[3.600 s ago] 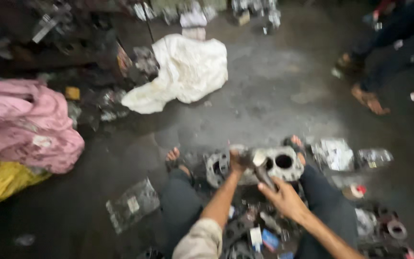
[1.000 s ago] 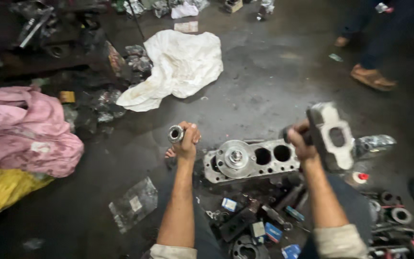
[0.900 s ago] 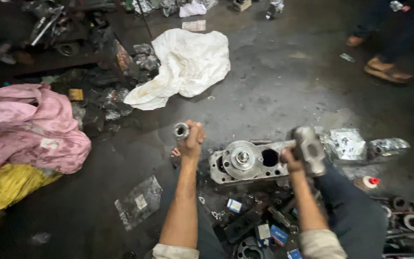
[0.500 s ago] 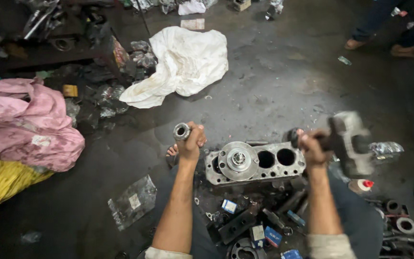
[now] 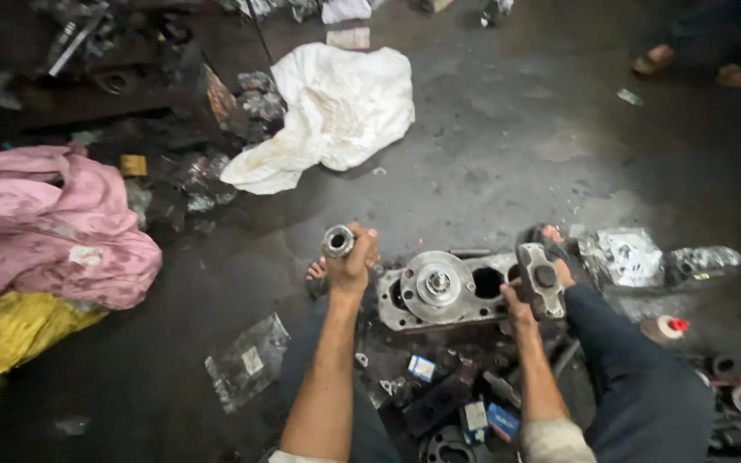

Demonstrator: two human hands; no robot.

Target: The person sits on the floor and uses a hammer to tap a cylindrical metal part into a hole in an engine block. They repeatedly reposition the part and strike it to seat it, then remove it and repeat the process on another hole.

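Observation:
My left hand is closed around a short metal sleeve, held up above the floor to the left of a grey metal housing block. The block lies flat between my legs, with a round flanged hub on its left part and a dark bore to the right. My right hand grips the handle of a heavy hammer; its steel head sits low over the block's right end.
A white sack lies on the dark concrete ahead, pink and yellow cloth at the left. Small boxes and metal parts clutter the floor by my knees. Crumpled plastic bags lie right. Another person's feet stand far right.
My right hand has swung the hammer from raised at the right down onto the block's right end. My left hand still holds the sleeve in about the same place.

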